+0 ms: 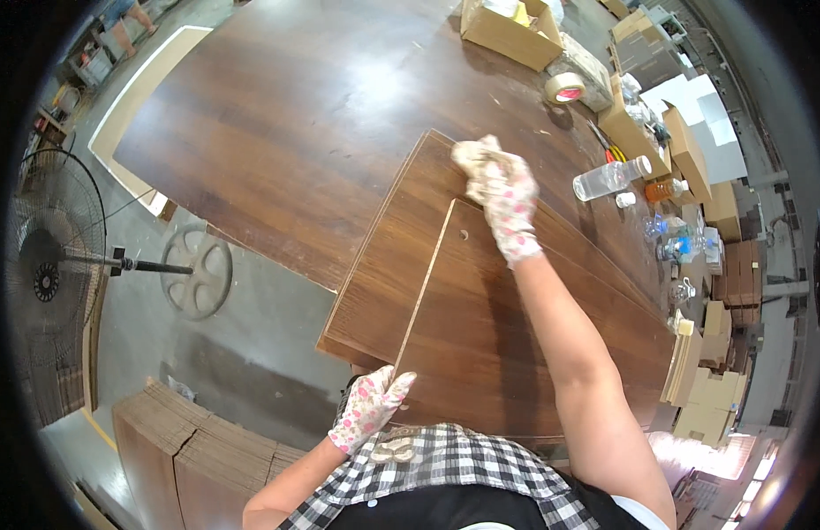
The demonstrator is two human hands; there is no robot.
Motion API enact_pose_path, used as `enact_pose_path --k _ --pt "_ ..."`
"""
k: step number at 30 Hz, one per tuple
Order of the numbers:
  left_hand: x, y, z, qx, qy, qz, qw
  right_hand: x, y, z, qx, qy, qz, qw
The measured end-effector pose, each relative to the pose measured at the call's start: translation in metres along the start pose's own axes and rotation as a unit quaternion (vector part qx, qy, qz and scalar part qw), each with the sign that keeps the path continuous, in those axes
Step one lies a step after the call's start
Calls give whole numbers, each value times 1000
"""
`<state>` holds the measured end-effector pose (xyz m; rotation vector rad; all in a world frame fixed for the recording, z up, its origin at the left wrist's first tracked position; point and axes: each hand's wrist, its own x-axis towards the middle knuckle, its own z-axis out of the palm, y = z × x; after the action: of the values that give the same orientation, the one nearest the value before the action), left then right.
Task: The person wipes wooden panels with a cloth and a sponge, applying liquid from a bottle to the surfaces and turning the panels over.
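Observation:
Both hands wear white gloves with pink spots. My right hand point(509, 190) reaches out over the far end of the stacked boards, closed round a crumpled pale cloth point(473, 159). Below it lies a brown wood-grain panel point(507, 327) with a light strip along its left edge and a small round hole near its far corner. This panel rests on another brown board point(383, 256), which sticks out on the left and at the far end. My left hand point(373, 408) grips the upper panel's near left corner, its thumb and fingers partly spread at the edge.
A large brown tabletop point(277, 115) spreads beyond the boards. To the right are a tape roll point(564, 88), a clear bottle point(611, 179), pliers point(615, 152) and open cartons point(516, 35). A standing fan point(52, 265) is at left; flattened cardboard point(207, 450) lies near left.

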<state>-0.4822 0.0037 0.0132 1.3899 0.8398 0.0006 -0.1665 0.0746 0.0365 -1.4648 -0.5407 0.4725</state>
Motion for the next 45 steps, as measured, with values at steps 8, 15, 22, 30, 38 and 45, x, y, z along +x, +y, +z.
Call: enact_pose_path --k 8,15,22,30,38,45 --pt "10 -20 3 68 14 40 997 -107 -9 -22 -587 -144 -278 746" --pt "8 -11 -3 -68 -8 2 998 -129 -5 -195 -560 90 -144 811" --pt "6 13 -8 80 39 19 996 -280 -16 -475 -773 363 -158 496" --pt "14 12 -4 16 55 7 998 -563 51 -616 279 195 -18 940" --pt "7 16 9 -124 181 -24 975 -497 52 -477 449 253 324 793" --pt "15 -11 0 -56 242 40 968 -438 28 -461 308 328 394 802"
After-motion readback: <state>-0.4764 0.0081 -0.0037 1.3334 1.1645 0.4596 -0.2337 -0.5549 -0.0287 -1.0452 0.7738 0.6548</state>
